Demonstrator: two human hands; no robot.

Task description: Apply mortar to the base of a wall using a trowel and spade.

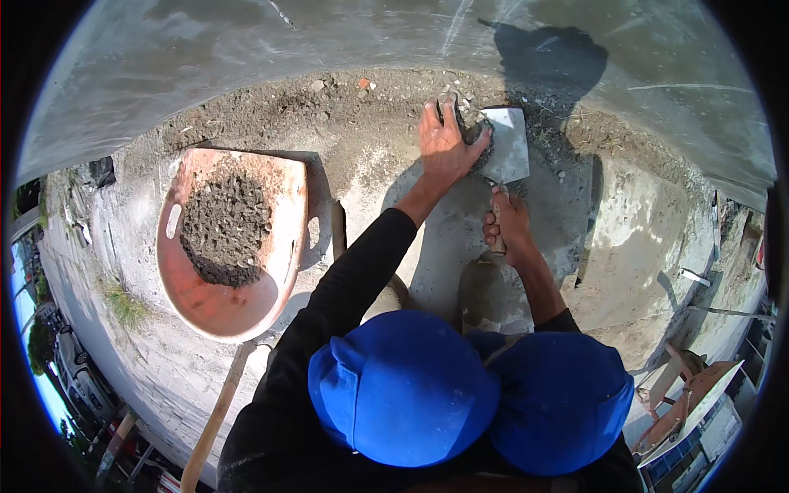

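Note:
My right hand is closed round the wooden handle of a trowel, whose flat grey blade points toward the wall. Beside the blade's left edge, my left hand reaches down with its fingers apart, touching a clump of wet mortar. Its thumb comes up to the blade, and some fingertips are partly hidden against the soil. To the left of my arms stands a worn orange-pink plastic tub, with a mound of grey mortar inside.
A smooth grey wall curves across the far side, with loose soil and rubble along its foot. A long wooden tool handle lies just below the tub. At the lower right stands a wheelbarrow; parked cars show far left.

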